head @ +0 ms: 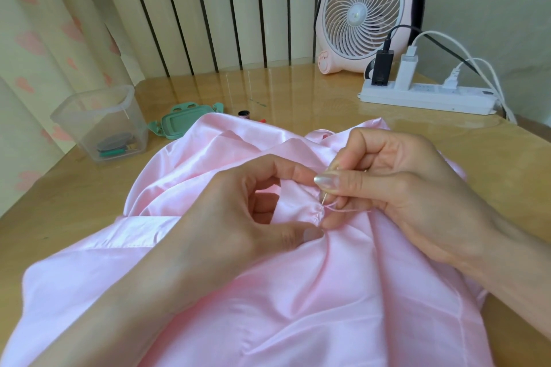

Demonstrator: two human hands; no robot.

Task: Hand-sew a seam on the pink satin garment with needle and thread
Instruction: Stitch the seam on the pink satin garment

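Observation:
The pink satin garment lies spread over the wooden table in front of me. My left hand pinches a gathered fold of it between thumb and forefinger. Just to the right, my right hand pinches a thin needle whose tip points down into the puckered seam. A short length of pink thread trails from the stitches toward my right palm.
A clear plastic box with sewing bits stands at the left, its green lid beside it. A small thread spool lies behind the fabric. A pink desk fan and a white power strip with cables sit at the back right.

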